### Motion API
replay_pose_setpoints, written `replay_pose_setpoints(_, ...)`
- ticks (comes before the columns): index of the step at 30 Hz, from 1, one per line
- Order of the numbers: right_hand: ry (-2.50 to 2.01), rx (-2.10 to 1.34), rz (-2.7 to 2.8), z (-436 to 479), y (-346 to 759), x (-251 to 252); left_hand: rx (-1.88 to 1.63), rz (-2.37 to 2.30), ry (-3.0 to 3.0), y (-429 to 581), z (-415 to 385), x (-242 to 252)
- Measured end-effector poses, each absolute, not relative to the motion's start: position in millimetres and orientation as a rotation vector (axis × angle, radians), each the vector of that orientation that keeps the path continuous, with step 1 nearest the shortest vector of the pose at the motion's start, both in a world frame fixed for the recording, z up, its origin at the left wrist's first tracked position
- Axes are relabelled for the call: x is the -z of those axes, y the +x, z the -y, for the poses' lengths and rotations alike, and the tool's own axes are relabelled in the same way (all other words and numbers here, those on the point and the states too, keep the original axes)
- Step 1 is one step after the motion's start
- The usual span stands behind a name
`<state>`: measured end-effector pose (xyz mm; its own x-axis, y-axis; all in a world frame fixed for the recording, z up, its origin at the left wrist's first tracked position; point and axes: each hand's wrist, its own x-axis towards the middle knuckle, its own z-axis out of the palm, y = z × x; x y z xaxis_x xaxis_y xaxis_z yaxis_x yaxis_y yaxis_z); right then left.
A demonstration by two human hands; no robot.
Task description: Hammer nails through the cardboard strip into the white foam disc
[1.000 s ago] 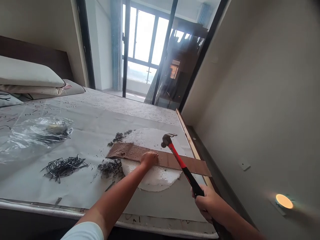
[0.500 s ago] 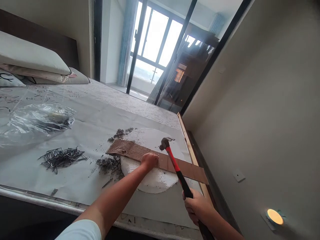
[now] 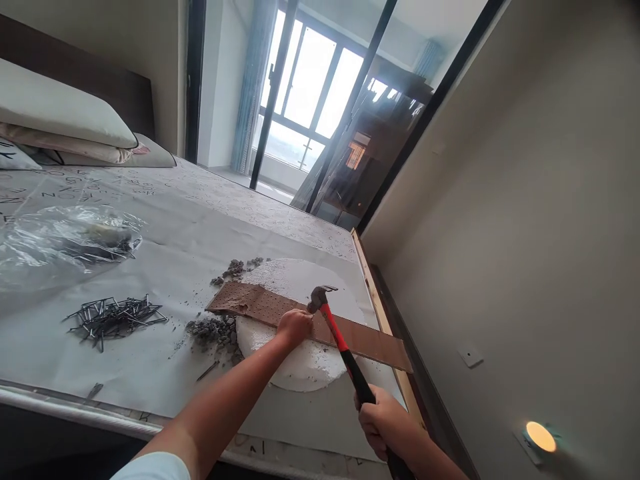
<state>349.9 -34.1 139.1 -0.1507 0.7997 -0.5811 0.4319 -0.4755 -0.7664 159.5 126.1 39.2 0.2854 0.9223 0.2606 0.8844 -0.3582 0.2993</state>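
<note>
My right hand (image 3: 383, 417) is wrapped round the black grip of a claw hammer (image 3: 334, 327), which has a red section below its dark steel head. The hammer head hovers just above the fingertips of my left hand (image 3: 295, 327). That left hand is closed and rests on a brown wooden board (image 3: 370, 339), pinching what looks like a nail (image 3: 312, 317), mostly hidden by the fingers. Rows of small holes or dots mark the board's left part. Beneath the board lies a round white foam slab (image 3: 305, 370).
A pile of nails (image 3: 117, 319) lies left on the white sheet (image 3: 185, 233), beside a clear plastic bag (image 3: 65, 240). Grey rubble (image 3: 215, 333) surrounds the foam's left edge. A wooden rail (image 3: 373, 287) runs along the bed's right side, near the wall (image 3: 525, 220).
The hammer head has come down and left, closer to my left fingertips. My left hand stays on the board. The whole view has shifted slightly.
</note>
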Motion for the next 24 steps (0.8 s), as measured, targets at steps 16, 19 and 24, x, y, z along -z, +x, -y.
replay_pose_setpoints(16, -1.655, -1.615, 1.341, 34, 365, -140, -0.804, -1.709, 2.264, 156, -122, -43)
replay_pose_setpoints(19, -1.668, -1.567, 1.342, 34, 362, -137, -0.996, -1.714, 2.007, 152, -124, -45)
replay_pose_setpoints(24, -1.891, -1.602, 1.370, 35, 345, -116, -1.246, -1.688, 1.726, 146, -128, -47)
